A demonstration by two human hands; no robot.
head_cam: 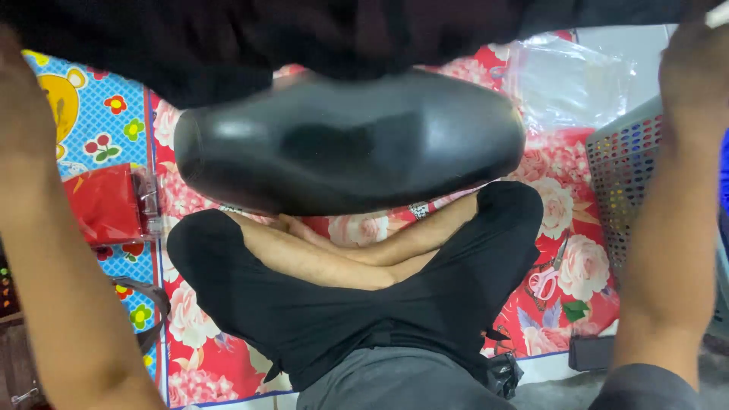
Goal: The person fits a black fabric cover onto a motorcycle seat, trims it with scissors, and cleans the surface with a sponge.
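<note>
A: Closest to the lens is a black cloth (342, 30) stretched across the top of the view. Just under it is a glossy black oval thing (349, 140); I can't tell what it is.

B: What step does that look like?

A: I'd say the cloth is being held up and spread between two raised arms, above the lap. The forearms run up both sides of the view.

B: And the hands?

A: The left hand (11, 68) is mostly cut off at the edge, so I can't tell how open it is or whether it grips the cloth. The right hand (691, 76) shows only its back, up by the cloth's far corner. Its fingers are hidden, so its hold can't be judged either.

B: What would handling the cloth further call for?

A: In my view, an even hold on both edges, so it hangs flat and clear of the crossed legs (342, 304).

B: What's around?

A: A red flowered mat (562, 250) lies under the legs, with a blue cartoon mat (99, 114) beside it. A red packet (106, 201) lies on the left. On the right are a clear plastic bag (569, 76), a grey perforated basket (626, 175) and pink-handled scissors (543, 281)
</note>
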